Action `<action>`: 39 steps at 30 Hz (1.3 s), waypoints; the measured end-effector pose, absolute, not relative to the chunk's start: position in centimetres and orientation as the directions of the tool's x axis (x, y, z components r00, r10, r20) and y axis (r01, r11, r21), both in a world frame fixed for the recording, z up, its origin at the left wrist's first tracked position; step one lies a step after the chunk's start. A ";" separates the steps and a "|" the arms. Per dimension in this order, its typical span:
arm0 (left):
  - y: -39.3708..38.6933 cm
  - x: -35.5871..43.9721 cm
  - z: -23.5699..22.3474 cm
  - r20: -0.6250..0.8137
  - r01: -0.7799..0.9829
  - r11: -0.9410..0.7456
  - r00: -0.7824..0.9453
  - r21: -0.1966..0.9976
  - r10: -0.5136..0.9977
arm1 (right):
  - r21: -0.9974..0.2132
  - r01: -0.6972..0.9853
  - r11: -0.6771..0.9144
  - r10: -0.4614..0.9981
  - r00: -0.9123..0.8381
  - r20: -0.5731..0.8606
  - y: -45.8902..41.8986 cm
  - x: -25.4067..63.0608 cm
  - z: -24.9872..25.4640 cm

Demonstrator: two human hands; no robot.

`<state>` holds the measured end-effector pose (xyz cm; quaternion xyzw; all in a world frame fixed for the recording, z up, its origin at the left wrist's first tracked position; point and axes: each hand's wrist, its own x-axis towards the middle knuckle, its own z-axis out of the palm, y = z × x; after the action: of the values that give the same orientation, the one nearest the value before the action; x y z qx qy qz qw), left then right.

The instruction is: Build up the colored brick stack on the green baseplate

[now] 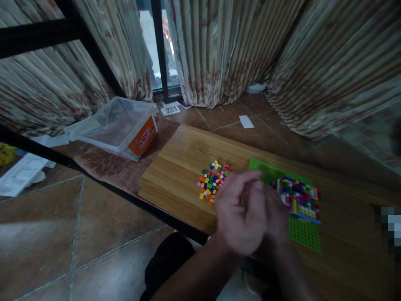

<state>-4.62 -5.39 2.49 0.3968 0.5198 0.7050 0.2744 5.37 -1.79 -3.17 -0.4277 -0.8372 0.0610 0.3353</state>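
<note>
My left hand (239,215) is raised above the wooden board, its fingers curled inward and the thumb pressed up close to them. Whatever it holds, if anything, is hidden; a bit of green shows in the gap between the fingers. Against it, partly behind, is my right hand (276,213), smeared by motion with its fingers out of sight. Just left of the hands lies a loose pile of small multicoloured toy bricks (210,184). To their right, a multicoloured brick build (302,198) sits on a green studded baseplate (303,236).
The wooden board (175,167) has a clear plastic box (122,125) with an orange label beyond its left end. A black metal bar (125,198) runs along the near side. Papers (246,121) lie on the tiled floor, and long curtains (216,54) hang behind.
</note>
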 end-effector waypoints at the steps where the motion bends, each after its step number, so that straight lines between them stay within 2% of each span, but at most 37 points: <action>1: -5.1 -5.3 2.4 0.199 -0.030 -0.265 -0.579 0.964 0.791 | -0.426 0.682 0.595 0.776 -0.348 0.527 -1.9 5.7 -2.3; 3: -4.5 -6.1 2.2 0.062 -0.163 -0.167 -0.509 0.972 0.858 | -0.502 0.663 0.556 0.801 -0.266 0.536 -2.2 6.1 -0.9; 5: -4.2 -6.4 1.8 0.017 -0.248 -0.108 -0.346 0.963 0.938 | -0.556 0.623 0.550 0.814 -0.251 0.524 -2.4 6.5 0.0; 7: -4.1 -6.3 1.5 -0.003 -0.283 -0.072 -0.256 0.956 0.967 | -0.601 0.586 0.543 0.826 -0.243 0.509 -2.5 7.0 0.6; 12: -4.0 -5.7 1.4 -0.091 -0.340 0.034 -0.154 0.940 0.984 | -0.705 0.503 0.500 0.862 -0.205 0.465 -2.7 8.6 1.1; 15: -3.8 -5.1 1.5 -0.097 -0.366 0.057 -0.091 0.929 0.991 | -0.768 0.451 0.455 0.889 -0.181 0.421 -2.9 9.3 1.0; 21: -3.7 -3.4 1.2 -0.068 -0.376 0.017 -0.124 0.926 0.990 | -0.944 0.242 0.223 0.970 0.041 0.239 -3.2 10.2 0.0; 28: -3.7 -1.1 0.9 0.002 -0.356 -0.047 -0.126 0.933 0.992 | -0.999 0.019 0.037 0.999 0.019 0.038 -3.4 11.2 1.0; 35: -3.9 -0.1 1.1 -0.036 -0.330 0.020 -0.042 0.944 0.998 | -0.979 -0.173 -0.110 0.994 -0.044 -0.104 -3.7 13.4 0.7; 39: -4.1 0.4 1.1 -0.071 -0.319 0.067 -0.001 0.945 0.997 | -0.985 -0.139 -0.106 0.994 0.014 -0.109 -3.7 15.7 0.5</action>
<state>0.40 -4.09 1.14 0.3917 0.4330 0.5594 0.5884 15.67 -3.73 0.52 -0.4961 -0.4310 0.5541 0.5109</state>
